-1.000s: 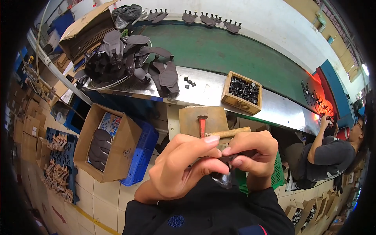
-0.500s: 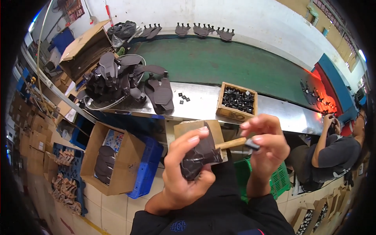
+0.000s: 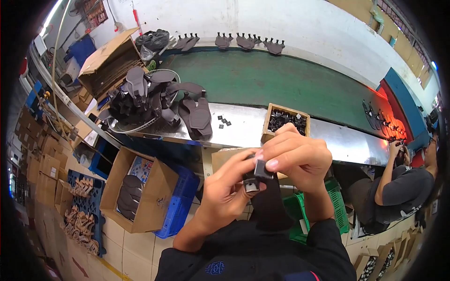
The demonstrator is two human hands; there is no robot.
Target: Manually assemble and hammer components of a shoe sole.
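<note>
My left hand is closed around a dark brown shoe part, like a sole piece with straps. Its wide end hangs down in front of my shirt, and a strap end pokes up by my left fingertips. Between thumb and fingers, my right hand pinches a small black square piece against that strap end; whether it is seated over it I cannot tell. Just behind my right hand stands a wooden box holding many similar black pieces. Several loose black pieces lie on the metal ledge.
A wire basket heaped with dark sole parts stands left on the ledge, beside more soles. Behind runs a green conveyor belt. An open carton and green crate flank me. A co-worker sits at right.
My right hand has moved left with the black piece and now meets the shoe part. My left hand has turned that part so its wide end hangs downward.
</note>
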